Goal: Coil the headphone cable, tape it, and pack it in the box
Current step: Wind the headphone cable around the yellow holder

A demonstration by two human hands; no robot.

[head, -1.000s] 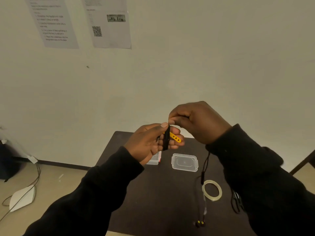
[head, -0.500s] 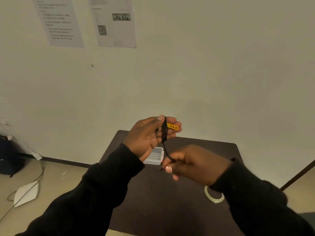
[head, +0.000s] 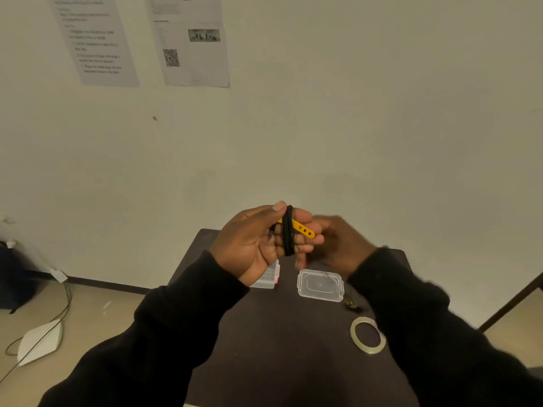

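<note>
Head view: left hand (head: 252, 245) grips black cable (head: 288, 230) looped around its fingers. Right hand (head: 342, 245) is blurred, its grip unclear. Tape roll (head: 368, 335) lies near the tabletop's (head: 279, 348) right edge.

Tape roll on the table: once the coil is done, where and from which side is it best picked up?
Probably by its near-right rim, pinched from above with one finger inside the ring. The tape roll lies flat on the dark table with its hole facing up, so only the thin band offers a hold. The right hand is on that side; the left hand holds the cable coil.
</note>
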